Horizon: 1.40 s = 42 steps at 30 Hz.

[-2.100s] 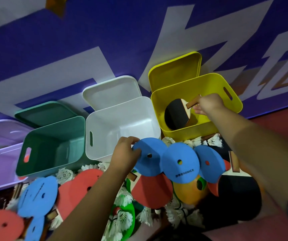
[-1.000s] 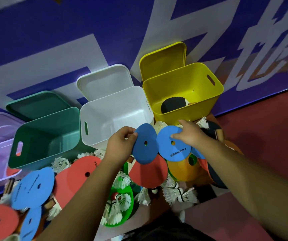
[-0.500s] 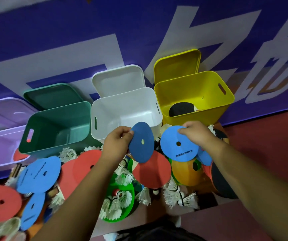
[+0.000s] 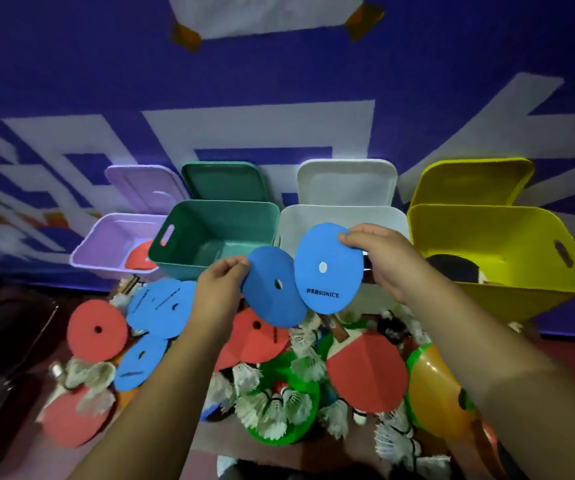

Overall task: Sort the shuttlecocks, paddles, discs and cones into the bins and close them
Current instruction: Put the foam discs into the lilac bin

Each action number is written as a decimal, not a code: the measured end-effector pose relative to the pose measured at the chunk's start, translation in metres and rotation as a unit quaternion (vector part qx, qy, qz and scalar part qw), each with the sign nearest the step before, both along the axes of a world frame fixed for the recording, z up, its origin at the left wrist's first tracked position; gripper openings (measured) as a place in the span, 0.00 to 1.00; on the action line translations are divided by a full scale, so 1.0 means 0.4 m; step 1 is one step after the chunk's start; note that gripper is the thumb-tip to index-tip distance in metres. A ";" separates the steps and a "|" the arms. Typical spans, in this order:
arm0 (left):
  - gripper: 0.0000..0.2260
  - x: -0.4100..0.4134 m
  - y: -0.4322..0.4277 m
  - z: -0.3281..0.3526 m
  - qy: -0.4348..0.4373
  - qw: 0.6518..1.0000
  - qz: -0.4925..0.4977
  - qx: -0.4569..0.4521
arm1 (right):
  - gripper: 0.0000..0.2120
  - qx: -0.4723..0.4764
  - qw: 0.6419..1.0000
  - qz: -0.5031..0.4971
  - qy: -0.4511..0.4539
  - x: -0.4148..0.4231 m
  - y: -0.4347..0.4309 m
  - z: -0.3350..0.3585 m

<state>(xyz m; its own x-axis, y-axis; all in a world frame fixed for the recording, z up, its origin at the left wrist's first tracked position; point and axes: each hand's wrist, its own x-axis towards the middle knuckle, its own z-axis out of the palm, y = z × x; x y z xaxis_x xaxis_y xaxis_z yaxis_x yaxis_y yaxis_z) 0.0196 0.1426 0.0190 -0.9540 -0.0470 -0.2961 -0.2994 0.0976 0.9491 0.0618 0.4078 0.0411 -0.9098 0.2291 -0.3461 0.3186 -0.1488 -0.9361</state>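
My left hand (image 4: 219,295) pinches the edge of a plain blue disc (image 4: 272,289). My right hand (image 4: 383,259) holds a second blue disc (image 4: 329,268), printed SONICE, which overlaps the first. Both discs hang in front of the white bin (image 4: 341,216). Four open bins stand in a row, lids tilted back: purple (image 4: 106,242) with a red disc (image 4: 139,256) inside, green (image 4: 210,223), white, and yellow (image 4: 508,237) with a black paddle (image 4: 454,268) inside. Below lie more red and blue discs, a red paddle (image 4: 365,370), shuttlecocks (image 4: 275,403) and an orange cone (image 4: 438,393).
A purple and white printed wall (image 4: 244,81) rises right behind the bins. A green cone (image 4: 281,434) under the shuttlecocks sits near the front. Dark objects (image 4: 5,337) lie at the far left. Red floor shows at the right edge.
Both hands lifted their blue discs higher and closer together, now overlapping before the white bin. The view swung left and up, bringing the purple bin fully into sight.
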 end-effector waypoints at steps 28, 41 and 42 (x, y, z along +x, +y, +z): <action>0.05 -0.659 -0.889 -0.037 -0.038 0.970 0.187 0.153 | 0.04 -0.116 0.990 -0.042 -0.073 -0.589 -0.886 -0.041; 0.06 -0.679 -1.034 -0.195 -0.176 0.973 0.146 0.039 | 0.07 -0.122 0.982 -0.081 -0.117 -0.743 -1.052 -0.101; 0.06 -0.668 -1.047 -0.199 -0.165 0.976 0.136 0.033 | 0.07 -0.131 0.981 -0.085 -0.117 -0.758 -1.065 -0.103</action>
<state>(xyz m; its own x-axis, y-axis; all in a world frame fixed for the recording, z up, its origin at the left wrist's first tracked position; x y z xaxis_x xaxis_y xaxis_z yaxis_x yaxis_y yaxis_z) -0.2478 -0.2763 -0.0604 -0.7605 -0.2560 -0.5967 -0.5968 -0.0867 0.7977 -0.2414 -0.0184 0.0000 -0.7552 0.2457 -0.6077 0.4702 -0.4429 -0.7634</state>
